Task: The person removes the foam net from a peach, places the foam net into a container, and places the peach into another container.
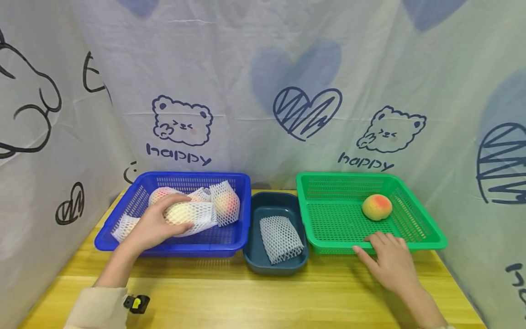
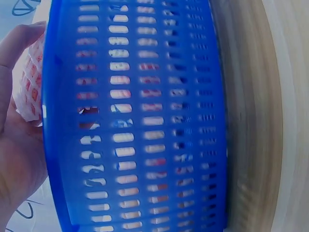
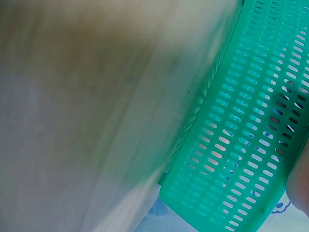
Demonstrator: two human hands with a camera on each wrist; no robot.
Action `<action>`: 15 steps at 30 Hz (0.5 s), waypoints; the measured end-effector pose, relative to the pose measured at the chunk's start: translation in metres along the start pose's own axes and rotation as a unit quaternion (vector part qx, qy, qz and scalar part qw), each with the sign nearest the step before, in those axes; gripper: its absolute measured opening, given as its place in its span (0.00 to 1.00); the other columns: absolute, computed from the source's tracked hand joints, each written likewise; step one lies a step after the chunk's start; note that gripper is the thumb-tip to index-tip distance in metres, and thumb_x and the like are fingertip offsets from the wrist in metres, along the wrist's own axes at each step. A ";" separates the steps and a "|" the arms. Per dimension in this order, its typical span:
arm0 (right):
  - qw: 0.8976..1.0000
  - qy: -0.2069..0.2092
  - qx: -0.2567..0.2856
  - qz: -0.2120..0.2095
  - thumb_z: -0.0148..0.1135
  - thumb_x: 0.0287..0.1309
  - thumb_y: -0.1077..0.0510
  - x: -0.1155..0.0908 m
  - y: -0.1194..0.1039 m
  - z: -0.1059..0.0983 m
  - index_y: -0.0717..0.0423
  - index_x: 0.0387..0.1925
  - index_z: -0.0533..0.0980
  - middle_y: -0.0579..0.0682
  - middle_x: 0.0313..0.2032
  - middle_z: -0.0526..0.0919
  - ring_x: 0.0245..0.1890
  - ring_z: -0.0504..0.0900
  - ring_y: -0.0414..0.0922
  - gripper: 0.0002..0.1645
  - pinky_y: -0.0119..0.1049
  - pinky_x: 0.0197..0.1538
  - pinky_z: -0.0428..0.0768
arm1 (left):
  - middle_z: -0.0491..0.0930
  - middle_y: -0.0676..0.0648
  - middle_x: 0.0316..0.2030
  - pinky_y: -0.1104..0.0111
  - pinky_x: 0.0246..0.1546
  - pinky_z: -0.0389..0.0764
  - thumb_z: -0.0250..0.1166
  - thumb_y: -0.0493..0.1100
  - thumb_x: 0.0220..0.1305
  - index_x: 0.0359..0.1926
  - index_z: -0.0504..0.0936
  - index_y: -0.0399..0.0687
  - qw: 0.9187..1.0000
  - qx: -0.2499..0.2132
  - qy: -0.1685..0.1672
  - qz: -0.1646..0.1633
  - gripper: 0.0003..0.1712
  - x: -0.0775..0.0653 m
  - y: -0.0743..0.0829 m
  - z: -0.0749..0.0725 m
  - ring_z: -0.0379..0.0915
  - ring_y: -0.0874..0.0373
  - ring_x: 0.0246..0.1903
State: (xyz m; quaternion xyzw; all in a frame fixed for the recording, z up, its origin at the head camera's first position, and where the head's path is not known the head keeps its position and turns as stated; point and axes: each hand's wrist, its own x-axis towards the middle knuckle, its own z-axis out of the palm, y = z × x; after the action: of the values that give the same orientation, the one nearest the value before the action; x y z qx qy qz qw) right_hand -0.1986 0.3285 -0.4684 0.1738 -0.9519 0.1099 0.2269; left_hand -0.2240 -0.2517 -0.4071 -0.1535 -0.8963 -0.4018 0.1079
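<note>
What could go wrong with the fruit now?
The left hand holds a netted fruit, which might slip and drop in the blue basket. The bare fruit in the green basket has no net, so it could roll and bruise. The right hand, at that basket's near edge, might nudge it.

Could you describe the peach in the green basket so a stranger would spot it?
Find the green basket, right of the dark tray. Inside, towards its right side, sits a yellow peach with a red-orange blush. It is the basket's only fruit and is bare, unlike the netted fruit in the person's left hand.
</note>
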 end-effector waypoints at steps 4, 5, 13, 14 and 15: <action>1.000 0.005 -0.003 -0.005 0.65 0.69 0.41 0.000 0.000 0.001 0.56 0.43 0.82 0.50 0.39 0.84 0.41 0.80 0.53 0.22 0.53 0.44 0.72 | 0.76 0.40 0.65 0.40 0.66 0.67 0.81 0.45 0.56 0.65 0.78 0.45 1.000 -0.021 0.020 0.003 0.37 -0.003 0.008 0.003 0.67 0.40 0.67; 1.000 0.005 -0.002 -0.005 0.65 0.68 0.41 0.000 0.000 0.001 0.56 0.43 0.82 0.50 0.40 0.84 0.41 0.80 0.53 0.22 0.53 0.44 0.72 | 0.77 0.41 0.65 0.39 0.66 0.67 0.81 0.45 0.56 0.65 0.78 0.45 0.999 -0.026 0.025 0.005 0.37 -0.003 0.010 0.004 0.66 0.41 0.68; 1.000 0.001 -0.003 0.000 0.64 0.69 0.40 0.000 0.000 0.000 0.56 0.43 0.82 0.50 0.40 0.84 0.41 0.80 0.53 0.22 0.53 0.45 0.73 | 0.77 0.46 0.64 0.62 0.65 0.70 0.81 0.41 0.56 0.65 0.78 0.43 0.997 -0.048 0.048 0.032 0.36 -0.009 0.027 0.012 0.67 0.47 0.67; 1.000 0.001 -0.003 0.000 0.64 0.69 0.40 0.000 0.000 0.000 0.56 0.43 0.82 0.50 0.40 0.84 0.41 0.80 0.53 0.23 0.53 0.45 0.73 | 0.77 0.47 0.64 0.67 0.65 0.69 0.81 0.41 0.56 0.65 0.79 0.44 0.997 -0.051 0.051 0.036 0.36 -0.010 0.029 0.013 0.67 0.48 0.66; 1.000 0.001 -0.003 0.001 0.64 0.69 0.40 -0.001 0.000 -0.001 0.56 0.43 0.82 0.50 0.40 0.84 0.41 0.80 0.53 0.23 0.53 0.45 0.73 | 0.77 0.47 0.64 0.72 0.63 0.68 0.81 0.40 0.56 0.65 0.79 0.44 0.996 -0.053 0.053 0.040 0.36 -0.011 0.031 0.014 0.68 0.50 0.66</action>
State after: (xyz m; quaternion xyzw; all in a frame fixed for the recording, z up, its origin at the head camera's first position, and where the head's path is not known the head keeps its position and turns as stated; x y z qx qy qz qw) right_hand -0.1977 0.3285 -0.4680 0.1725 -0.9523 0.1071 0.2279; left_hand -0.2036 -0.2242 -0.3986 -0.1738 -0.8597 -0.4519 0.1626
